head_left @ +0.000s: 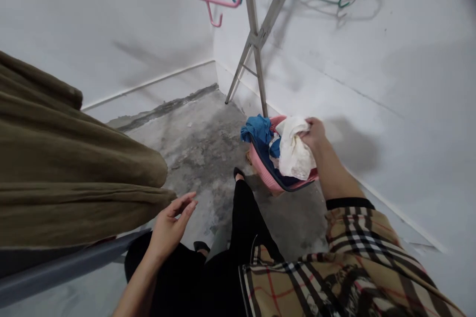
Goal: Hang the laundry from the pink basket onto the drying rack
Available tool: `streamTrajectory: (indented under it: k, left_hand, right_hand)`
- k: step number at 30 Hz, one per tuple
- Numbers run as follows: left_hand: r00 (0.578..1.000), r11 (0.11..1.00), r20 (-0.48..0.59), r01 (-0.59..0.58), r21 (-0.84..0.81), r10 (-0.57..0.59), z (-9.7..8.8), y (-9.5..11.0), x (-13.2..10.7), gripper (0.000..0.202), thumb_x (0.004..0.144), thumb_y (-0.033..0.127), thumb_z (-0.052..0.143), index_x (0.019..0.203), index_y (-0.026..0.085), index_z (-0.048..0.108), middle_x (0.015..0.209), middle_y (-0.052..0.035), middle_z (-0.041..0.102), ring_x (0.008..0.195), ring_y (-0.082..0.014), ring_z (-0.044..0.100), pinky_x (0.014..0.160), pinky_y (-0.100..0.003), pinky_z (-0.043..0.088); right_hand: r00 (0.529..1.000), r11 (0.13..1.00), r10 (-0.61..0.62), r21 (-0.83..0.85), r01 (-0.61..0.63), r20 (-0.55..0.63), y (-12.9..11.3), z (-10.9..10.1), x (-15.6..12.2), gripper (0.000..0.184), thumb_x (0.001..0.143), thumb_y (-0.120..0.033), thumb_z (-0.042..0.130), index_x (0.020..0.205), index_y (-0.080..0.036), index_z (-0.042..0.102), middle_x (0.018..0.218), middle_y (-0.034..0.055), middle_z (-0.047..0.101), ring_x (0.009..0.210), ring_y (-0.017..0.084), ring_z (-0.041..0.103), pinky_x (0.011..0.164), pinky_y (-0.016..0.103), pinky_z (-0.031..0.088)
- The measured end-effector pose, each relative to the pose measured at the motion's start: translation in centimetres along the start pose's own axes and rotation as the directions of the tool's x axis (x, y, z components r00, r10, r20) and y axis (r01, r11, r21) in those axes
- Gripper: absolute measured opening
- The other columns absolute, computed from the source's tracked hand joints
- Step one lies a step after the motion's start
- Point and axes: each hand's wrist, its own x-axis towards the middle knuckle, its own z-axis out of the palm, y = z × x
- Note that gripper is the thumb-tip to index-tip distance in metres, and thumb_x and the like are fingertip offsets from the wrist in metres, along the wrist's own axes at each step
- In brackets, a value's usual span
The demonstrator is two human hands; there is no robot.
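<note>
Right hand (pixel 314 134) gripping white cloth (pixel 293 151) above pink basket (pixel 277 183), lifting clear; left hand (pixel 171 225) open, empty, near hanging olive fabric (pixel 74 173).

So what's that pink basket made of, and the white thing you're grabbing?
The pink basket looks like moulded plastic: smooth, evenly coloured walls with a stiff dark rim. The white thing pinched in the right hand looks like soft woven cloth, probably cotton, since it crumples and hangs in folds with a matt surface. Its exact fibre cannot be told. The left hand is open and holds nothing.
</note>
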Motion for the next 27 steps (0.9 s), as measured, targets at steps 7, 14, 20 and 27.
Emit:
streamTrajectory:
  k: [7, 14, 20, 27]
  left_hand:
    - [0.988, 0.988, -0.001, -0.156, -0.020, 0.156, -0.6, 2.2, -3.3, 0.040, 0.080, 0.047, 0.064, 0.108, 0.018, 0.071, 0.095, -0.0078, 0.075, 0.084, -0.0202, 0.070, 0.075, -0.031, 0.057]
    - [0.880, 0.878, 0.034, -0.475, 0.063, 0.474, -0.3, 7.6, -6.6, 0.076, 0.080, 0.045, 0.069, 0.146, 0.023, 0.040, 0.133, -0.0130, 0.061, 0.108, -0.0249, 0.064, 0.093, -0.039, 0.051]
    - [0.824, 0.853, -0.237, -0.521, 0.034, 0.514, -2.5, 8.7, -6.5, 0.053, 0.089, 0.041, 0.057, 0.134, 0.015, 0.052, 0.118, -0.0116, 0.068, 0.104, -0.0238, 0.064, 0.091, -0.034, 0.050]
    - [0.792, 0.847, -0.481, -0.504, -0.169, 0.375, -9.6, 7.3, -6.6, 0.030, 0.090, 0.040, 0.056, 0.105, 0.017, 0.066, 0.088, -0.0027, 0.069, 0.077, -0.0137, 0.058, 0.072, -0.024, 0.047]
  right_hand:
    - [0.984, 0.991, -0.118, 0.079, 0.108, 0.133, -11.5, 4.3, -6.4, 0.009, 0.076, -0.024, 0.044, 0.068, -0.023, 0.046, 0.058, -0.0034, 0.043, 0.054, 0.012, 0.046, 0.053, 0.025, 0.042]
    - [0.771, 0.937, -0.348, 0.205, 0.282, 0.534, -16.7, 14.3, -19.5, 0.020, 0.076, -0.036, 0.068, 0.078, -0.024, 0.052, 0.064, -0.0050, 0.046, 0.051, 0.010, 0.045, 0.046, 0.024, 0.037]
    - [0.658, 0.961, -0.276, 0.182, 0.208, 0.701, -17.4, 19.3, -25.0, 0.033, 0.075, -0.041, 0.080, 0.084, -0.022, 0.055, 0.069, -0.0043, 0.056, 0.052, 0.008, 0.051, 0.044, 0.021, 0.040]
    - [0.769, 0.989, -0.149, 0.086, 0.122, 0.622, -16.3, 20.7, -24.1, 0.034, 0.075, -0.043, 0.079, 0.073, -0.019, 0.055, 0.058, -0.0047, 0.053, 0.046, 0.006, 0.048, 0.039, 0.019, 0.031]
